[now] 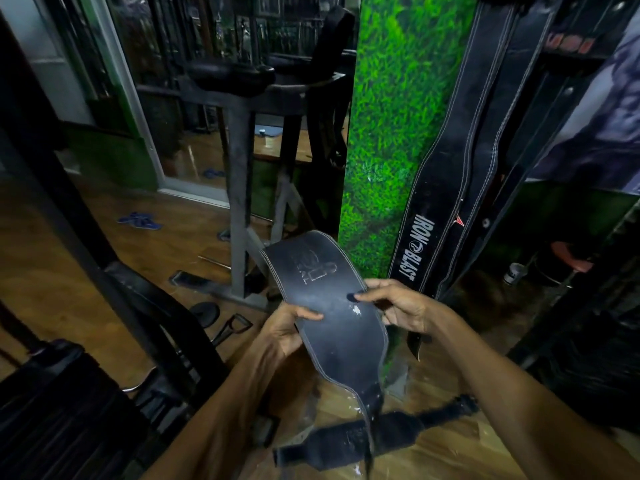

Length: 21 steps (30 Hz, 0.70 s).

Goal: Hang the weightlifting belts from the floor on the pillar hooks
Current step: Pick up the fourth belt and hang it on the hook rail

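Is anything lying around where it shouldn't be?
Yes. One black belt lies flat on the wooden floor near the person's feet, while other belts, like the Iron Blast belt, already hang by the green pillar. The held belt has white scuff marks. Blue slippers also sit loose on the floor.

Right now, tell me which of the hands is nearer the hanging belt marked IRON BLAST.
Right. The right hand grips the held belt at its edge just below the hanging belt. The left hand holds the opposite edge, farther away.
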Each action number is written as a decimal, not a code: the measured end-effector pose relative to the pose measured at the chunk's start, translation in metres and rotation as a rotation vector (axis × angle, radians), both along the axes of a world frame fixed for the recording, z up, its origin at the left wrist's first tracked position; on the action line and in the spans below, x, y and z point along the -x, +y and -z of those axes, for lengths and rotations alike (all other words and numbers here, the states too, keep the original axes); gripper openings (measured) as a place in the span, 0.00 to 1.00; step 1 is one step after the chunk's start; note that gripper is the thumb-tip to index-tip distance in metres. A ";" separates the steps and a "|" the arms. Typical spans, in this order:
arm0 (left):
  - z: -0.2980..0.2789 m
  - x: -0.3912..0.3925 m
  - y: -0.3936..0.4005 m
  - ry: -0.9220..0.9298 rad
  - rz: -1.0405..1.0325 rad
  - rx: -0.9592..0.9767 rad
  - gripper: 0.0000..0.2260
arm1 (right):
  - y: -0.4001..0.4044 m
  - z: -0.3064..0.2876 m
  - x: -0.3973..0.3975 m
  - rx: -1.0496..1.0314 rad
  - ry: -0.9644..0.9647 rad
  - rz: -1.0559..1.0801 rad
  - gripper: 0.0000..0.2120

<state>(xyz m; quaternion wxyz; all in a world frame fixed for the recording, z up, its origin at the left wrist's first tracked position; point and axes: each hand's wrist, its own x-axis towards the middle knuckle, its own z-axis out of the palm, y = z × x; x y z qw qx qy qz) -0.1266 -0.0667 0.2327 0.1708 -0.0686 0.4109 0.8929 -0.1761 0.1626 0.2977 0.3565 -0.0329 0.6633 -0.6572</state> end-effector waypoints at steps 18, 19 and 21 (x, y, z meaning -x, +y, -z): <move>-0.084 0.016 -0.042 -0.016 -0.045 0.100 0.12 | -0.082 -0.067 0.030 0.047 0.136 0.349 0.25; -0.091 0.022 -0.045 -0.037 -0.035 0.139 0.12 | -0.080 -0.064 0.028 0.050 0.143 0.320 0.24; -0.100 0.032 -0.048 -0.072 -0.032 0.204 0.15 | -0.073 -0.060 0.025 0.023 0.161 0.254 0.22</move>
